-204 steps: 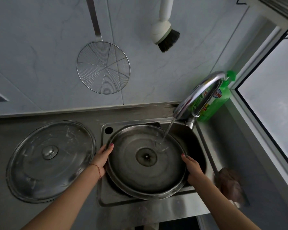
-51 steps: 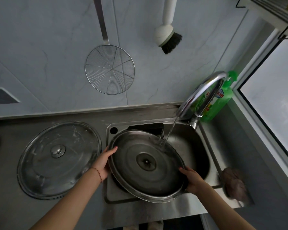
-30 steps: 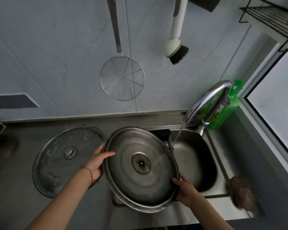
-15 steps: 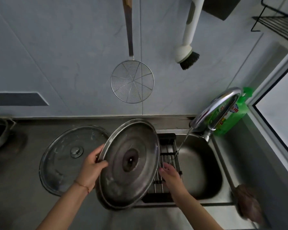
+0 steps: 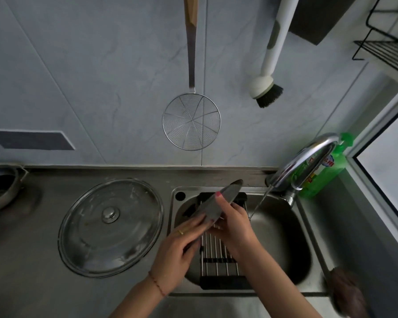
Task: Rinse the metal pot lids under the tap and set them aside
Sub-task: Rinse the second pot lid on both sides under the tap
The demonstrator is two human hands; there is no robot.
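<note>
You have tipped the lid [image 5: 218, 203] up on its edge, out of the water, over the sink's [image 5: 285, 226] left side, with your left hand [image 5: 177, 251] and right hand [image 5: 233, 222] both gripping it, ready to set aside.

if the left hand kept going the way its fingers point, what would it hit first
Probably the tap: the left hand, holding the lid edge-on, points up-right over the sink. Depth is unclear.
</note>
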